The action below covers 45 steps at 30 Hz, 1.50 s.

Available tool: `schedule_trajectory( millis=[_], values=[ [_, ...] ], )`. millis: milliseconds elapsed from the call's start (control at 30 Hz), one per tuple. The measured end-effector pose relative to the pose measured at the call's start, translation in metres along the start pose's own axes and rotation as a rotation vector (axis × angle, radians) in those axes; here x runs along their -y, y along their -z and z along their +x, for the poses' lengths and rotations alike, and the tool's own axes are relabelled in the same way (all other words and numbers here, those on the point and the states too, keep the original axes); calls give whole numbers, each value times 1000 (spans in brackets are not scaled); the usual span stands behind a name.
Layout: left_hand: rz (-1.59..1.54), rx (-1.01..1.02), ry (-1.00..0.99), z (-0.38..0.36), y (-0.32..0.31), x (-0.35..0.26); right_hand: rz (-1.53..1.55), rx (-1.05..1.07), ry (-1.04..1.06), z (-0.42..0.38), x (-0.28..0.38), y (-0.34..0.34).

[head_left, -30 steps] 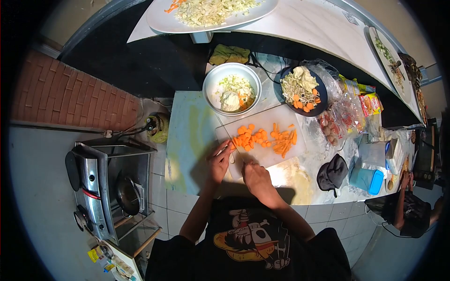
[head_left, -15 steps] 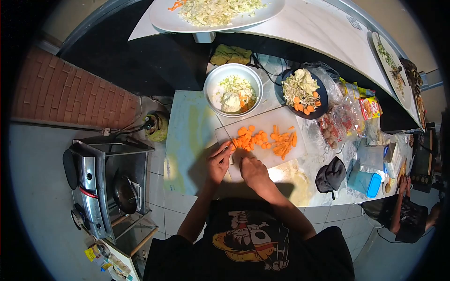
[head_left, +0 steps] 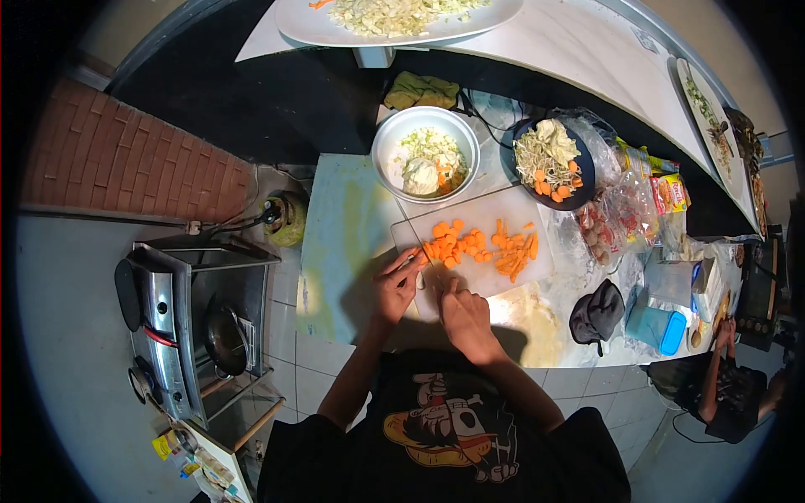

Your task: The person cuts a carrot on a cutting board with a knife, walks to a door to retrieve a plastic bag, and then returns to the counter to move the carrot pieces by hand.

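My left hand [head_left: 398,287] pinches a carrot [head_left: 422,259] at the left edge of the white cutting board [head_left: 531,214]. My right hand [head_left: 466,320] is closed round a knife [head_left: 434,273], its blade angled up beside the left fingertips. Most of the knife's handle is hidden in the fist. Orange carrot slices [head_left: 453,244] lie just beyond the blade, and carrot strips [head_left: 516,253] are heaped to their right. A small pale piece [head_left: 419,283] sits near my left fingers.
A white bowl [head_left: 378,159] of chopped vegetables and a dark plate [head_left: 587,180] with sprouts and carrot slices stand behind the board. To the right are plastic bags [head_left: 625,210], a black cap [head_left: 597,312] and a blue-lidded container [head_left: 656,327]. Another person [head_left: 713,377] works at far right.
My right hand has drawn back slightly toward my body with the knife. The left hand stays at the carrot. The whole view has shifted a little.
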<state>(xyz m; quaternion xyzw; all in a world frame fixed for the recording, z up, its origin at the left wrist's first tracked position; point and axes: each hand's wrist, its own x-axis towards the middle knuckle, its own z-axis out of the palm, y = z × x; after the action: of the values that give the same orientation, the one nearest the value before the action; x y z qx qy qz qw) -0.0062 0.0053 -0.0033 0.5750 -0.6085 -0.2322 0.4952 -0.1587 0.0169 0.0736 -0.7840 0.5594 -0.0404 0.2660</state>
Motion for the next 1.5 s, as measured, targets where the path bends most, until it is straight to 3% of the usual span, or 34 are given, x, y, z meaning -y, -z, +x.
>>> schedule_trajectory(
  millis=[67, 133, 267, 367, 433, 467, 767, 1067, 1167, 1367, 1467, 1500],
  values=[
    [-19, -7, 2, 0, -1, -3, -56, 53, -26, -3, -5, -10],
    [-65, 35, 70, 0, 2, -6, -67, -134, 123, 0, -8, -18],
    [-86, 38, 50, 2, 2, -6, -92, -99, 79, 9, -7, -20],
    [-99, 56, 85, -3, 1, -1, -132, -199, 117, 12, -10, -33],
    [-80, 32, 78, -2, 0, -4, -165, 49, -31, 19, -9, -33],
    [-75, 33, 73, 0, 2, -2, -161, 44, -28, 21, -10, -32],
    [56, -4, -2, 5, 2, -1, -244, -80, 47, 3, -11, -35],
    [-8, 72, 125, 21, 12, -5, -372, -107, -34, -3, -13, -53],
    [-21, 52, 163, 25, 16, -9, -374, -232, 5, -1, -16, -50],
    [44, 123, 184, 23, 12, -13, 20, -149, 15, -2, -30, -24],
    [87, 106, 121, 22, 12, -10, 45, -117, -8, -5, -25, -13],
    [184, 104, -4, 21, 12, -6, 46, -116, 13, -7, -24, -10]
  ],
)
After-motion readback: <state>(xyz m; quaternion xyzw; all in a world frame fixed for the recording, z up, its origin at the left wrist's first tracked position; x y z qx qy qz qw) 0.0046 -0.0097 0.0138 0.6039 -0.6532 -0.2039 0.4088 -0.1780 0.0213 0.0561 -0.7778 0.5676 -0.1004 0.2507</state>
